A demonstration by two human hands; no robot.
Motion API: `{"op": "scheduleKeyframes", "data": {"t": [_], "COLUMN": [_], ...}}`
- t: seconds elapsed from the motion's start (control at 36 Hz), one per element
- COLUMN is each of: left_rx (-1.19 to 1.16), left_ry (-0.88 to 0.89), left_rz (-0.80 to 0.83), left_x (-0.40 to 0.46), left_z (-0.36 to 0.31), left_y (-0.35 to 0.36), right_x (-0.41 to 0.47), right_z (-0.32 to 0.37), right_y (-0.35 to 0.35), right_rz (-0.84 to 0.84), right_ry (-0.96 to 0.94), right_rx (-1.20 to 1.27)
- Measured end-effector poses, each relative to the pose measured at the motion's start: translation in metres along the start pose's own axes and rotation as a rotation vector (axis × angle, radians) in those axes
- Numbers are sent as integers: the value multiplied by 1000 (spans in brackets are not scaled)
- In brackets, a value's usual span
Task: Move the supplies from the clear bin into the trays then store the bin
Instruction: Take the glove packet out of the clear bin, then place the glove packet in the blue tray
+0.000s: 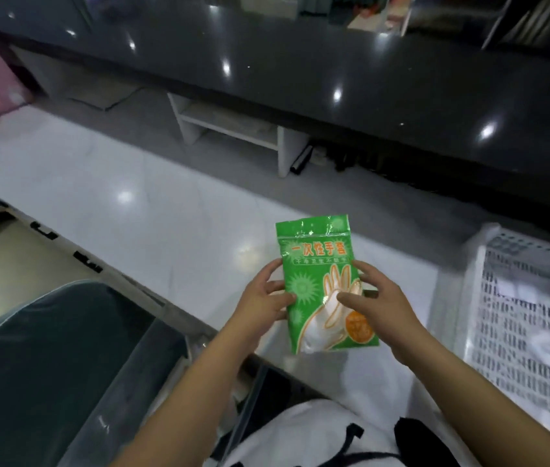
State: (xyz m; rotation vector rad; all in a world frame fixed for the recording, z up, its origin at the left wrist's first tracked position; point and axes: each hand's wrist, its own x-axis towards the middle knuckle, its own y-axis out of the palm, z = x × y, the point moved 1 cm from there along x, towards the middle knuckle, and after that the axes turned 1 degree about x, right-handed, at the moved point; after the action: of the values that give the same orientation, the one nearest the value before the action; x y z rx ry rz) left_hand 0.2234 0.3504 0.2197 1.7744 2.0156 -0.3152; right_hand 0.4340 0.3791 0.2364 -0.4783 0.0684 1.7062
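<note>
The person holds a green packet of disposable gloves [325, 288] in the air with both hands, above a white surface and in front of the body. The left hand [265, 296] grips the packet's left edge, with the thumb on the printed face and the other fingers behind it. The right hand [379, 298] grips the right edge in the same manner, thumb on the front. Both hands are closed on the packet, not flat against it.

The packet stands nearly upright, with its long axis pointing away from the person and leaning slightly to the left at the top. The white perforated tray [519, 332] lies to the right of the packet, near the right hand and well apart from the left hand. The clear bin [125, 375] sits low on the left, beside the left forearm. The coming move probably carries the packet to the right, so the right hand is the nearer one to lead it into the tray.
</note>
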Motion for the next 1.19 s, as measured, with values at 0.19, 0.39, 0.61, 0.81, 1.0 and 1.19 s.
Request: {"op": "scheduleKeyframes", "data": {"t": [0.19,0.39,0.61,0.81,1.0,1.19], "left_rx": [792,455,139,213,384,352], "left_ry": [125,-28,-348,-391,-425,-365], "left_rz": [-87,-191,-138,-44,-77,-129], "left_x": [32,44,58,65,74,75], "left_z": [21,24,2,-7,-10,-8], "left_y": [23,23,14,11,20,35], "right_x": [31,46,61,67,69,73], "right_z": [-28,-38,-46,-60,-66,-45], "right_y": [11,15,26,34,33,9], "right_rz": [182,208,326,348,354,413], "right_ry": [25,-70,-170,-173,-193,-177], "right_rx": [-823,-926,-977,-957,-904,-668]}}
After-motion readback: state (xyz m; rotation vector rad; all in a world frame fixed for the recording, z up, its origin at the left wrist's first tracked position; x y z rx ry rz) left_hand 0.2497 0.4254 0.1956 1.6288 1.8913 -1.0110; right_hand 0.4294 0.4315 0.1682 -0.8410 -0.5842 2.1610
